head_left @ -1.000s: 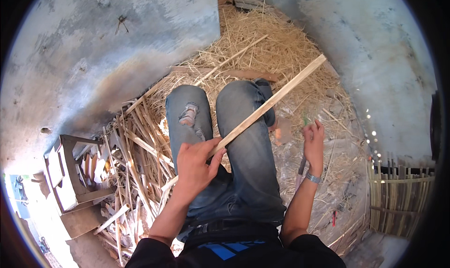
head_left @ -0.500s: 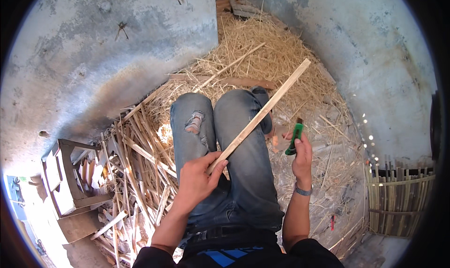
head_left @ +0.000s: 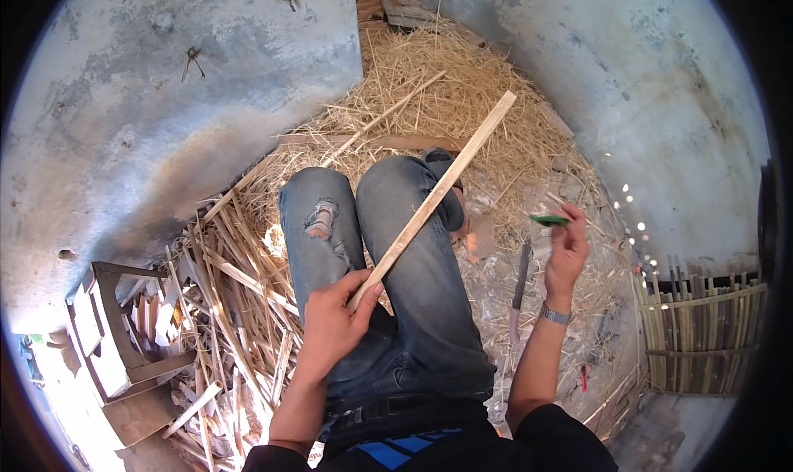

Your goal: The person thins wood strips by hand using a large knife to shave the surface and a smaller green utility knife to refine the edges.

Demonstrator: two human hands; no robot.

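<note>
A long pale wooden strip (head_left: 438,193) slants up and to the right across my lap. My left hand (head_left: 334,319) is closed around its lower end, thumb on top. Off to the right, my right hand (head_left: 568,245) is raised with the fingers bent around a small green utility knife (head_left: 549,221). Motion smears the green tool, so its blade cannot be made out. It is apart from the strip. On the floor beside my right wrist lies a long dark-bladed knife (head_left: 522,274), which has a lighter handle.
Split wood pieces (head_left: 239,307) pile up at my left, near a wooden frame box (head_left: 124,332). Straw (head_left: 438,80) covers the floor ahead between two plastered walls. A slatted bamboo basket (head_left: 702,336) stands at the right. A small red object (head_left: 584,379) lies near my right forearm.
My right hand has moved right and slightly up, and the green utility knife has turned from upright to nearly level. The dark-bladed knife has come into sight. My left hand keeps hold of the strip.
</note>
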